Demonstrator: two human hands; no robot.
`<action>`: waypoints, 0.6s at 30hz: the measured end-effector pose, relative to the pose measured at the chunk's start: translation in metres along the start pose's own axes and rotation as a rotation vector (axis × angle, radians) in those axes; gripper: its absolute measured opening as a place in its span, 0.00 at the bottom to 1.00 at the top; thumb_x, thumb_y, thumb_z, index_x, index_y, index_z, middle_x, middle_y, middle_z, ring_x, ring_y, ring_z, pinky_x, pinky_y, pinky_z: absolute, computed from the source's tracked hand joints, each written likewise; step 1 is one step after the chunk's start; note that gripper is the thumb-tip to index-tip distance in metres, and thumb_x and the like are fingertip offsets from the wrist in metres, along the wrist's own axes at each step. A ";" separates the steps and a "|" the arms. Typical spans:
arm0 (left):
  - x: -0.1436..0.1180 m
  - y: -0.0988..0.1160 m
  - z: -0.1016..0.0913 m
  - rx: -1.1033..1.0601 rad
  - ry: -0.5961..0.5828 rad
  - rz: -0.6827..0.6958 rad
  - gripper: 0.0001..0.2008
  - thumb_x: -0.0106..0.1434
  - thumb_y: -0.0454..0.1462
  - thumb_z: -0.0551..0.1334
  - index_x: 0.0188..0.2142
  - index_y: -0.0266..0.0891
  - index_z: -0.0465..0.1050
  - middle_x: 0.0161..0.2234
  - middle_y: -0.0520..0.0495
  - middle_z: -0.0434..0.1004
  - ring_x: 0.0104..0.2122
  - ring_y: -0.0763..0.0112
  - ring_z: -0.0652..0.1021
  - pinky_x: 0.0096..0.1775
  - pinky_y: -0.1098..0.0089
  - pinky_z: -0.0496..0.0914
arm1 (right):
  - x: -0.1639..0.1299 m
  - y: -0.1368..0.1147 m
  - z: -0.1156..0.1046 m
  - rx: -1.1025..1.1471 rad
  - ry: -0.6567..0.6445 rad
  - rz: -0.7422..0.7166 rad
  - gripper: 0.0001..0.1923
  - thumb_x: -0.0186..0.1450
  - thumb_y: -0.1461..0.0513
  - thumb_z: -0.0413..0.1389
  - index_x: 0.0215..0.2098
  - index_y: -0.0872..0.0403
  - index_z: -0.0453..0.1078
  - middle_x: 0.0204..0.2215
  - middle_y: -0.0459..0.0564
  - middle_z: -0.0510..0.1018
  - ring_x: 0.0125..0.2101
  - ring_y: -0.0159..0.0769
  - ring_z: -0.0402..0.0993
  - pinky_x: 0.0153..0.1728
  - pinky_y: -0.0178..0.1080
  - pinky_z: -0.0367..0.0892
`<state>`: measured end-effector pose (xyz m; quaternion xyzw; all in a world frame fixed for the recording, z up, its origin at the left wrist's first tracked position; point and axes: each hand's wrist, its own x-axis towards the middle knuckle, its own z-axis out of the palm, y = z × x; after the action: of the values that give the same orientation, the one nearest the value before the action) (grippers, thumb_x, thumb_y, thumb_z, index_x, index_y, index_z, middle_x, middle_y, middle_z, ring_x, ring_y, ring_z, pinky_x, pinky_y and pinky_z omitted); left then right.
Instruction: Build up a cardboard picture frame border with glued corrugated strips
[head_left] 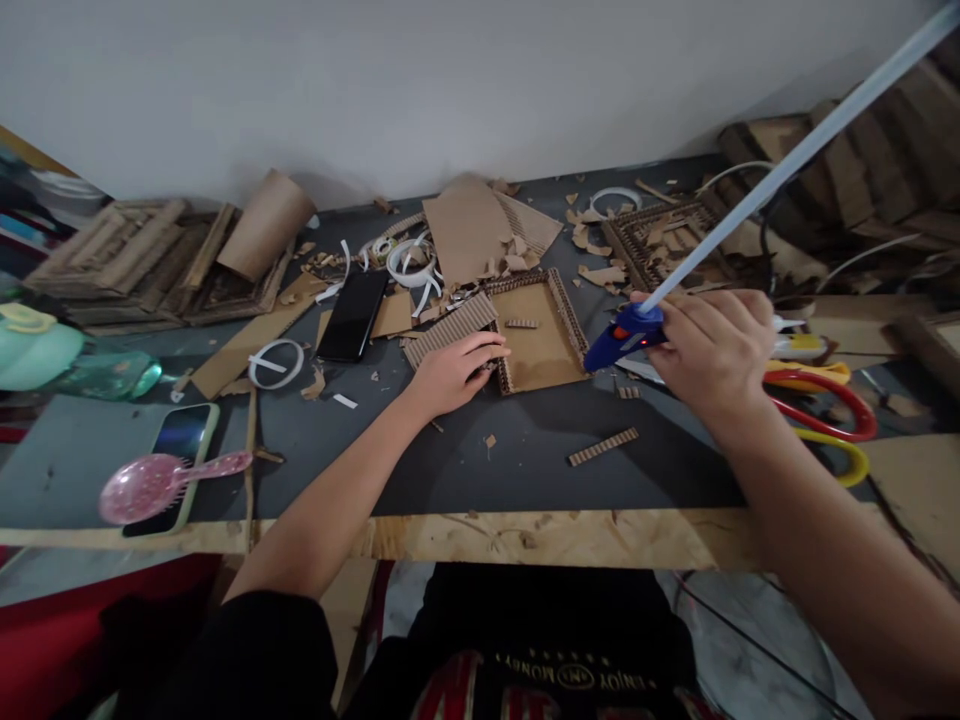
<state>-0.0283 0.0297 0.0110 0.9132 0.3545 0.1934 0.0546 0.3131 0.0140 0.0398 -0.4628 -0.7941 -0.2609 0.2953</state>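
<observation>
My right hand is wrapped round a blue glue gun, with a long whitish glue stick running out of its back toward the upper right. A small red light shows on the gun. Its nozzle end points down at the lower right corner of a shallow cardboard frame with corrugated walls and a flat base. My left hand grips the frame's left wall, fingers bent over it. Under that hand lies a corrugated cardboard piece. A short corrugated strip sits inside the frame; a longer strip lies in front.
Behind the frame are cardboard sheets, scraps and tape rolls. A black phone lies left. A pink hairbrush rests across another phone. Red-handled scissors lie right. Stacked cardboard frames stand far left.
</observation>
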 end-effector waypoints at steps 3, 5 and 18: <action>0.000 0.000 0.000 0.043 -0.019 0.011 0.19 0.68 0.30 0.55 0.57 0.45 0.71 0.59 0.43 0.74 0.47 0.66 0.81 0.34 0.73 0.76 | 0.002 -0.001 0.000 -0.045 0.085 -0.081 0.08 0.67 0.63 0.55 0.41 0.51 0.76 0.32 0.49 0.83 0.35 0.37 0.72 0.39 0.42 0.59; 0.000 0.000 0.000 0.058 -0.046 0.019 0.21 0.68 0.29 0.55 0.58 0.47 0.70 0.60 0.44 0.73 0.49 0.65 0.81 0.34 0.73 0.77 | 0.003 -0.002 -0.002 -0.086 0.123 -0.129 0.09 0.67 0.64 0.55 0.42 0.51 0.76 0.31 0.48 0.83 0.34 0.36 0.72 0.39 0.42 0.60; 0.000 -0.001 0.001 0.033 -0.065 0.008 0.23 0.66 0.28 0.55 0.59 0.46 0.70 0.60 0.45 0.74 0.56 0.62 0.77 0.45 0.67 0.79 | -0.002 0.000 0.000 0.025 -0.019 0.008 0.13 0.68 0.64 0.54 0.46 0.46 0.78 0.36 0.47 0.85 0.37 0.38 0.74 0.41 0.44 0.61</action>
<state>-0.0287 0.0303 0.0101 0.9212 0.3523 0.1577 0.0502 0.3139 0.0122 0.0382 -0.4646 -0.7983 -0.2455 0.2944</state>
